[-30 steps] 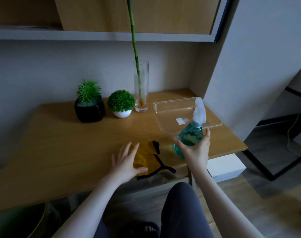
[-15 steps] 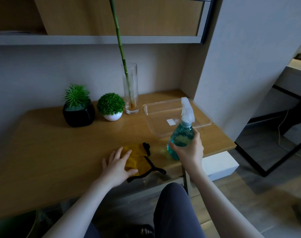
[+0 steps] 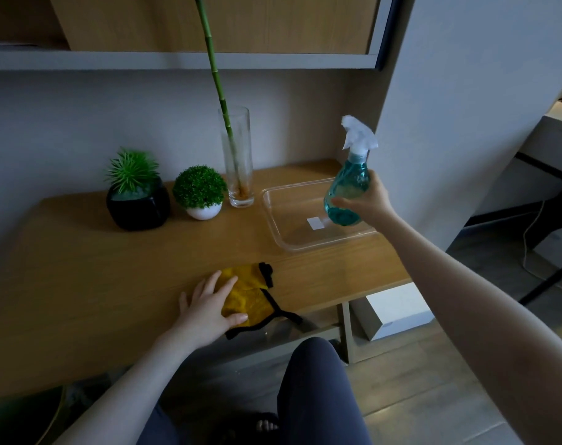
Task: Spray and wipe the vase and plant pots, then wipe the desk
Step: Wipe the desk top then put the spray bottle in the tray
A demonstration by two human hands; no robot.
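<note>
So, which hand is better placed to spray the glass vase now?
The right hand. It grips the spray bottle, raised above the clear tray, right of the glass vase. The left hand rests flat on the yellow cloth.

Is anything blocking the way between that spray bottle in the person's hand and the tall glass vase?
Nothing visible does. The right hand holds the spray bottle raised over the clear tray, to the right of the glass vase, with only open air between them. The tray lies low on the desk.

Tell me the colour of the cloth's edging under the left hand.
Black edging on a yellow cloth, clearest in the head view, beneath the left hand.
</note>
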